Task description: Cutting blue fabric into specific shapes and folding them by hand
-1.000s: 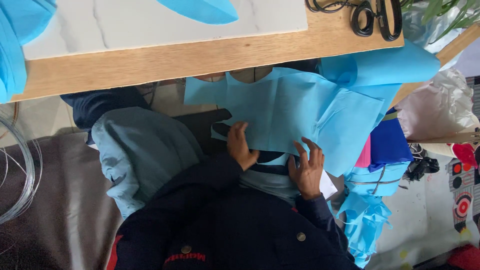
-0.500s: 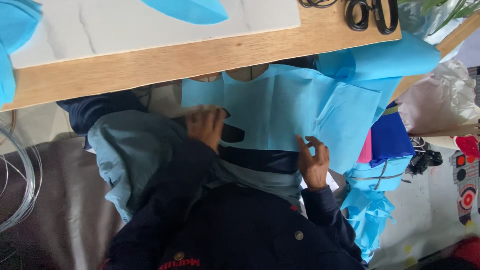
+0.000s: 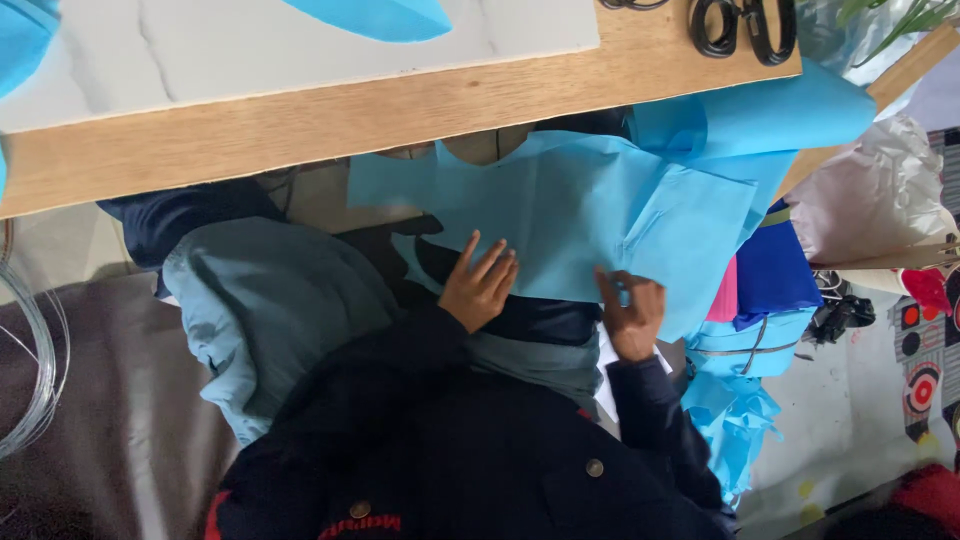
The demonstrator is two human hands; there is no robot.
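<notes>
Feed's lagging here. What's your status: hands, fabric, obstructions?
Left hand flat on light blue fabric. Right hand pinching its lower edge. Nothing over the fabric.

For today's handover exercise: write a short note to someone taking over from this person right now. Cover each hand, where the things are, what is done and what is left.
Left hand: flat, fingers spread on the near edge of the light blue fabric piece.
Right hand: pinching that same edge.
The fabric lies across the lap, below the wooden table edge.
Scissors lie untouched on the table.
Done: piece spread open.
Left: cannot tell from this view.
</notes>
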